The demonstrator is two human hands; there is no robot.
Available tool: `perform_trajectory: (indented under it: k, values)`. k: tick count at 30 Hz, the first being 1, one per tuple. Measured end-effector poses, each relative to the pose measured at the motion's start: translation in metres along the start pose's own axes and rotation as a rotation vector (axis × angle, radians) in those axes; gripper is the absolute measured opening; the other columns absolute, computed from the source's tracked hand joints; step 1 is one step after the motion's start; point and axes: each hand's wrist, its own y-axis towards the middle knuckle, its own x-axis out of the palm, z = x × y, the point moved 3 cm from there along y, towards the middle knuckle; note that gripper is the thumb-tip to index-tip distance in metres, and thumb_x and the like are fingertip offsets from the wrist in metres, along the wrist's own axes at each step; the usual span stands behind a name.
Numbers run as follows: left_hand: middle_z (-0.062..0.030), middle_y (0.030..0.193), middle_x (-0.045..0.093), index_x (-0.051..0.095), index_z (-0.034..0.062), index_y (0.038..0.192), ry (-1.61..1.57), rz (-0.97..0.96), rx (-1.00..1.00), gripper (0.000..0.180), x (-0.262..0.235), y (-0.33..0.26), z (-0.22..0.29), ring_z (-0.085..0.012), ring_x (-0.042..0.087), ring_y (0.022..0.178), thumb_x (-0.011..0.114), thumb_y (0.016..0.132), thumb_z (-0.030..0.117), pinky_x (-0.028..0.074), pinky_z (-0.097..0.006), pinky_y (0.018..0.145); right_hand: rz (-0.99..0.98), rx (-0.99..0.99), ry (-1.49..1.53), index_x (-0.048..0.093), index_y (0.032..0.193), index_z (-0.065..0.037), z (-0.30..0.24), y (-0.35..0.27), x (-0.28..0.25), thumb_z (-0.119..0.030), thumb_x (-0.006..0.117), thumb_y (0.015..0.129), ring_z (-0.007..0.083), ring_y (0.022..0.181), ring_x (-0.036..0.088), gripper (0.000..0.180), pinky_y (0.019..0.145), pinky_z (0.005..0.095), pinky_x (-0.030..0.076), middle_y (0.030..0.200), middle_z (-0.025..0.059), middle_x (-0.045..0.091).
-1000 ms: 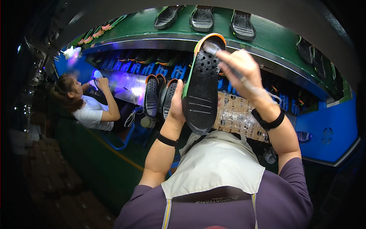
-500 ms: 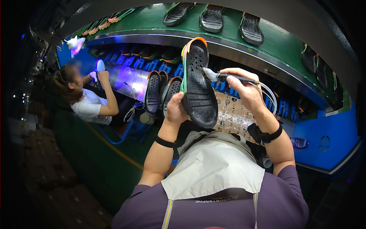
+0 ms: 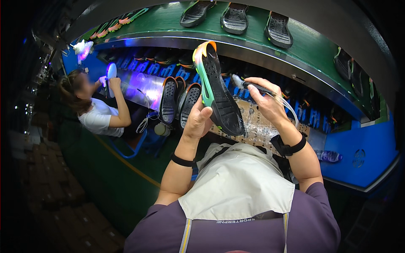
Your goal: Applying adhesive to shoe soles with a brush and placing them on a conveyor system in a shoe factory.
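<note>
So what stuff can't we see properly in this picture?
All in the head view:
Left hand: some fingers are hidden behind the shoe sole.
That sole's other face: turned away from the camera.
Part of the brush: its handle is covered by the right hand.
Brown stacks, lower left: too dark and blurred to count.

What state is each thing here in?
Sole: tilted, orange end up, in the left hand.
Brush: in the right hand, apparently off the sole.
Bottle: on its side.
Shelf soles: lying on the green shelf.
Bench soles: clustered together.
Apron: worn.
Lit sole: held up by a co-worker.
</note>
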Motion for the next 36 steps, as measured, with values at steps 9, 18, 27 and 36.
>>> perform_trajectory:
  k: [9, 18, 27, 36]
  values:
    - [-0.0085, 0.142, 0.059, 0.039, 0.0015, 0.156, -0.012, 0.111, 0.059, 0.096, -0.023, -0.005, -0.010, -0.0217, 0.059, 0.130, 0.086, 0.087, 0.048, 0.047, -0.039, 0.114, -0.039, 0.018, 0.074, 0.078, 0.115, -0.005, -0.004, -0.015, -0.002, -0.017, 0.073, 0.095, 0.0137, 0.076, 0.063, 0.023, 0.072, 0.0296, 0.052, 0.091, 0.0065, 0.072]
    - [-0.0038, 0.141, 0.057, 0.035, 0.0033, 0.160, 0.044, 0.157, 0.159, 0.095, -0.028, -0.007, -0.005, -0.0173, 0.057, 0.129, 0.089, 0.088, 0.034, 0.044, -0.036, 0.115, -0.131, 0.001, 0.011, 0.078, 0.113, -0.005, -0.002, -0.032, -0.004, -0.014, 0.070, 0.094, 0.0115, 0.078, 0.061, 0.023, 0.072, 0.0276, 0.050, 0.088, 0.0044, 0.070]
    - [-0.0021, 0.144, 0.052, 0.023, -0.0011, 0.166, 0.241, 0.214, 0.231, 0.115, -0.044, -0.012, -0.007, -0.0136, 0.051, 0.130, 0.093, 0.083, 0.036, 0.039, -0.029, 0.115, -0.369, 0.237, 0.124, 0.077, 0.112, -0.005, 0.004, -0.038, -0.003, -0.019, 0.070, 0.093, 0.0169, 0.079, 0.067, 0.025, 0.075, 0.0315, 0.054, 0.088, 0.0106, 0.074]
    - [-0.0056, 0.144, 0.057, 0.041, 0.0021, 0.157, -0.085, 0.179, -0.005, 0.079, -0.065, -0.029, -0.037, -0.0180, 0.056, 0.130, 0.075, 0.099, 0.043, 0.045, -0.037, 0.114, -0.316, -0.090, 0.008, 0.075, 0.119, -0.002, -0.014, -0.031, 0.011, -0.011, 0.076, 0.090, 0.0267, 0.085, 0.066, 0.030, 0.079, 0.0354, 0.053, 0.096, 0.0123, 0.074]
